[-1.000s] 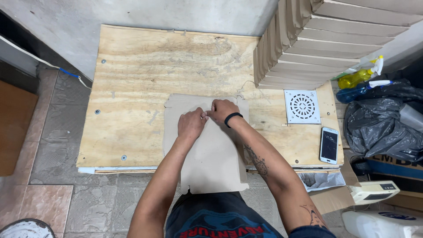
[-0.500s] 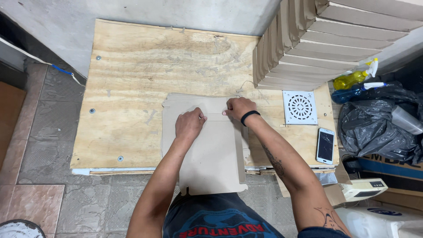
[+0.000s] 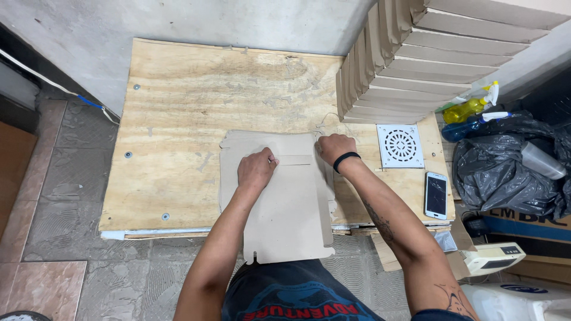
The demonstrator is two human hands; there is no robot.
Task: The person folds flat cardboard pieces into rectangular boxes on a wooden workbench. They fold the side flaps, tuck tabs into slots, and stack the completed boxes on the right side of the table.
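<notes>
Left hand (image 3: 257,169) lies knuckles-up, fingers curled, on the cardboard sheet (image 3: 285,208); right hand (image 3: 334,147), wristband worn, presses its upper right corner.

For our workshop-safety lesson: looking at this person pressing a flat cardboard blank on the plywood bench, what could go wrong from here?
1. The cardboard blank overhangs the near edge of the plywood board; pressing there could bend or crease it unevenly.
2. The left hand and right hand press bare along the fold edges, so a paper cut seems possible.
3. The phone lies close to the right forearm near the board's edge; a sweep of the arm might knock it off.
</notes>
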